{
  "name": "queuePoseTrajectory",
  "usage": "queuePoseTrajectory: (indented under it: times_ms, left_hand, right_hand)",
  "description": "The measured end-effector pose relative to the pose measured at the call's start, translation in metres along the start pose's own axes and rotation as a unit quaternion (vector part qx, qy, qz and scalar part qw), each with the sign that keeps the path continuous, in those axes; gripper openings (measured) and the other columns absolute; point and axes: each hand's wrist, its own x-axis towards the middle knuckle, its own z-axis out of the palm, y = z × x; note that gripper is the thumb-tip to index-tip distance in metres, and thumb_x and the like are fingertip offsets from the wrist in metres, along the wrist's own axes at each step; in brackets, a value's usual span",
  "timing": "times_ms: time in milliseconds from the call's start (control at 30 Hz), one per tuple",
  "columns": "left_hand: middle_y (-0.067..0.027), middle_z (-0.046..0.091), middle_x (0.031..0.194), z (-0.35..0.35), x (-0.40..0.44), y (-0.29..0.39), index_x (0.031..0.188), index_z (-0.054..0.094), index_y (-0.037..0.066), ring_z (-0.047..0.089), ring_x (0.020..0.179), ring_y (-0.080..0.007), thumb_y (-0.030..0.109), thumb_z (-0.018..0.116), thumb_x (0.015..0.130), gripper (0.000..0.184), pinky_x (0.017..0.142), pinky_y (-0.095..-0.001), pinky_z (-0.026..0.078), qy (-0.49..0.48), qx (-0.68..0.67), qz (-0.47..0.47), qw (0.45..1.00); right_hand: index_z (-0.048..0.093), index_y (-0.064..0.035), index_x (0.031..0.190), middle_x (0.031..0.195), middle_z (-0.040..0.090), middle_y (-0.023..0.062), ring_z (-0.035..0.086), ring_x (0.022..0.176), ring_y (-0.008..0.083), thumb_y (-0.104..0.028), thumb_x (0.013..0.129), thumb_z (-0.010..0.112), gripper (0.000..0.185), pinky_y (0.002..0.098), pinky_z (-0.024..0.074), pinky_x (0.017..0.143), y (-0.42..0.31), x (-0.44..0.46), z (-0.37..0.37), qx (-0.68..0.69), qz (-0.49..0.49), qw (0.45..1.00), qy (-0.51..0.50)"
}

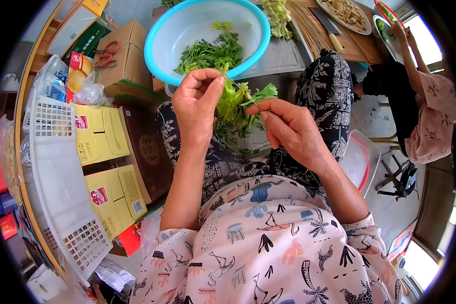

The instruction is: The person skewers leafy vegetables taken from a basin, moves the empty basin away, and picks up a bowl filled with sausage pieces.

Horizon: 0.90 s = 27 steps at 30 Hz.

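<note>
My left hand (197,99) is closed in a pinch, thumb against forefinger, on a small yellow-green leaf just over the basin's near rim. My right hand (291,124) pinches the thin stem of a leafy green sprig (265,94) that looks like celery leaf. More leafy greens (231,104) show behind and between my hands, above my lap; what supports them is partly hidden. Beyond the hands stands a white basin with a blue rim (264,38), holding a heap of picked green leaves (213,53).
A pale leafy bunch (276,17), a knife (329,30) and a plate of cut brown pieces (347,15) lie at the back. On the left are cartons (131,58), red scissors (108,53), yellow boxes (104,134) and a white plastic rack (55,162). Another person (430,101) is at right.
</note>
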Motion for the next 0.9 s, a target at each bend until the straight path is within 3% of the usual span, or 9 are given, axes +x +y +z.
queuePoseTrajectory:
  times_ms: [300,400,900]
  left_hand:
    - [-0.0019,0.062,0.086,0.0026,-0.0042,0.004,0.095,0.061,-0.001,0.055,0.075,-0.0051,0.0,0.064,0.083,0.012,0.069,-0.0176,0.043,0.01,0.052,0.022,0.998]
    - [0.0009,0.06,0.08,0.0046,-0.0052,0.0043,0.091,0.061,-0.001,0.052,0.068,-0.0021,-0.003,0.063,0.083,0.009,0.06,-0.0162,0.042,0.019,0.075,0.061,0.995]
    - [-0.0035,0.062,0.092,-0.0003,-0.0061,0.0023,0.091,0.06,-0.002,0.057,0.081,-0.0072,-0.008,0.061,0.081,0.011,0.072,-0.0207,0.048,0.003,0.09,0.124,0.988]
  right_hand:
    - [0.06,0.0036,0.099,0.055,0.045,-0.0005,0.043,0.05,0.0052,-0.007,0.09,0.044,0.02,0.0235,0.0366,0.046,0.0016,-0.0005,0.0009,-0.001,0.002,1.0,0.002]
    - [0.06,0.0033,0.099,0.055,0.045,-0.0008,0.043,0.05,0.0051,-0.007,0.09,0.044,0.021,0.0233,0.0362,0.046,0.0011,-0.0003,0.0008,0.0,0.001,1.0,0.0]
    - [0.061,0.002,0.102,0.055,0.049,-0.0016,0.044,0.048,0.0039,-0.011,0.093,0.045,0.022,0.0196,0.0351,0.046,0.0026,0.0014,0.0006,0.086,0.02,0.996,-0.029]
